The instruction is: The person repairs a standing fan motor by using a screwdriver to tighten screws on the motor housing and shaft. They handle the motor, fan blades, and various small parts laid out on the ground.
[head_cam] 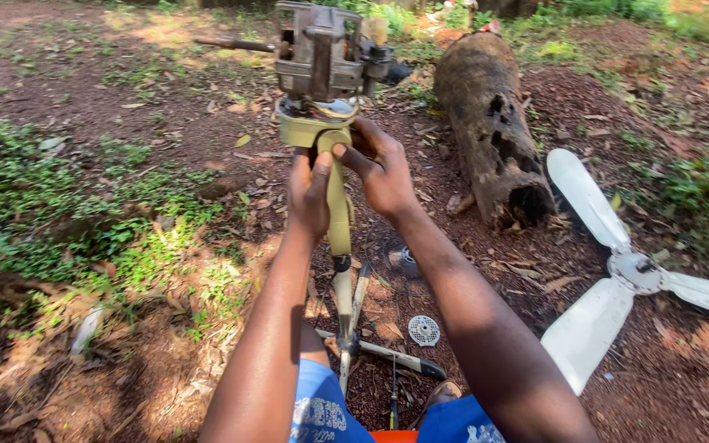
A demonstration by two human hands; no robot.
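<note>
A fan stand [338, 205] is rising in the middle, with the motor housing [319, 53] sitting on its top; the left hand [308, 197] is lying against the stand's left side and the right hand [381, 168] against its right. A log [486, 115] is lying to the right, behind the hands. Fan blades [617, 271] are lying on the ground further right, and a small round grille [423, 330] is lying between them and the stand's foot.

open dirt and leaves to the left of the left hand [308, 197], rotten log [490, 123] crowding the right side past the right hand [381, 168], 3-blade fan [629, 271] lower right, pliers [353, 316] and small white grille [424, 330] cluttering the ground underneath
</note>
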